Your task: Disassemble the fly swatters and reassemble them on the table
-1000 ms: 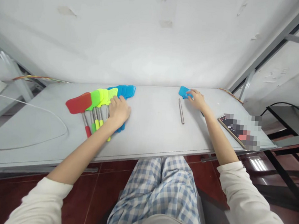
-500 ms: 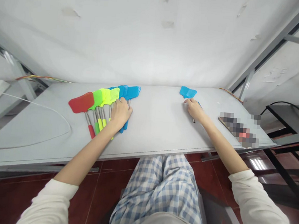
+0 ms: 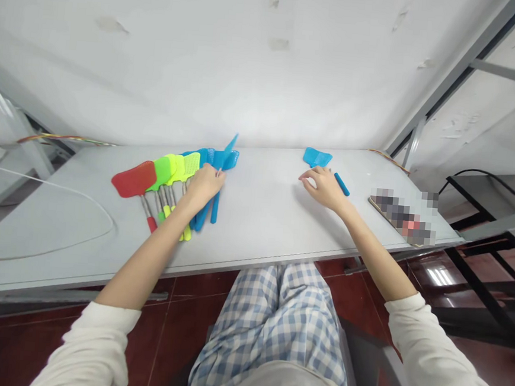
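In my left hand (image 3: pixel 207 184) is the shaft of a blue fly swatter (image 3: pixel 229 149). That swatter's head is turned on edge and raised above the other blue heads. Left of it, overlapping fly swatters lie in a fanned row: a red one (image 3: pixel 134 178), a green one (image 3: pixel 163 171) and yellow ones (image 3: pixel 191 163), handles toward the front edge. On the right, my right hand (image 3: pixel 324 189) hovers with thumb and fingers apart and nothing between them. Just behind it lies a single blue fly swatter (image 3: pixel 317 157); its handle (image 3: pixel 341 185) shows beyond the fingers, and the hand hides its shaft.
The grey table (image 3: pixel 254 228) stands against a white wall (image 3: pixel 248 85). A blurred-out phone-like object (image 3: pixel 400 219) lies at the right. A white cable (image 3: pixel 100 204) curves over the left side. Metal frame posts (image 3: pixel 415 143) rise at both ends.
My left hand has taken hold of a blue fly swatter and turned its head up on edge. My right hand has drawn slightly left and opened off the single blue swatter.
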Available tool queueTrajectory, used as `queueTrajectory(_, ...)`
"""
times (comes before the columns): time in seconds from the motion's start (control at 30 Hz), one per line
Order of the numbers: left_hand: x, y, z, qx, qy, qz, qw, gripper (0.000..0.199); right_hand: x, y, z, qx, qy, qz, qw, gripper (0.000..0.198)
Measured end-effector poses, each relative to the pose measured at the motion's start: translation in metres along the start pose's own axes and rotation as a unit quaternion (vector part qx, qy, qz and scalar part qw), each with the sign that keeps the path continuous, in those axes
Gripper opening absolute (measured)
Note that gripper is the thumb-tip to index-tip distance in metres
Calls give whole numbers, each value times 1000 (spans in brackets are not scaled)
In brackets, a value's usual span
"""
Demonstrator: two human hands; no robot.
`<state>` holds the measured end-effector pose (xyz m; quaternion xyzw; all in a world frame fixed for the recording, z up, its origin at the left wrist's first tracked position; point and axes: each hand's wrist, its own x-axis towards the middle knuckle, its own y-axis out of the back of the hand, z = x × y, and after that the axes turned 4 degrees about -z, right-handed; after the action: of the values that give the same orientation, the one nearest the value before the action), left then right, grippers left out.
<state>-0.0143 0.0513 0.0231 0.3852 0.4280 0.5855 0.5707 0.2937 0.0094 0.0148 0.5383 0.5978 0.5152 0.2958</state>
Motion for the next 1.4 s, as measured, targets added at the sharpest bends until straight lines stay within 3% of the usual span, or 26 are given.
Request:
queueTrajectory(0.1,-25,5,26,-41,-68,38,996,32,7,2,-36,216,-5,-3,976,38)
queueTrajectory(0.23,-55,2,67,-74,-181,38,980,39,23,12,-81,457,-60,-40,886,61)
queueTrajectory(0.3,-66,-3,85,-56,-179,38,982,41,29,19,-97,514,-83,-25,853,67)
queueTrajectory(0.43,-83,-6,111,18,-129,43,991,42,27,26,-114,565,-111,38,816,86)
queueTrajectory(0.57,-87,-8,119,20,-137,55,989,40,23,27,-114,576,-94,87,807,84)
queueTrajectory(0.63,-82,-11,117,-62,-164,49,983,33,27,23,-107,578,-85,118,803,67)
queueTrajectory(0.7,-73,-15,114,-222,-179,2,958,23,34,18,-98,598,-80,136,786,51)
queueTrajectory(0.8,-62,-19,110,-482,-170,-116,852,14,43,8,-86,620,-71,136,769,46)
queueTrajectory(0.87,-61,-21,109,-579,-170,-167,780,15,45,1,-82,609,-59,152,776,47)
queueTrajectory(0.93,-64,-22,108,-625,-172,-182,739,20,46,-4,-83,592,-53,178,784,47)
queueTrajectory(1.17,-74,-29,116,-647,-94,-170,737,31,56,-12,-84,556,-116,214,795,55)
queueTrajectory(1.4,-83,-27,125,-656,-84,-205,722,30,60,-12,-75,581,-160,217,768,56)
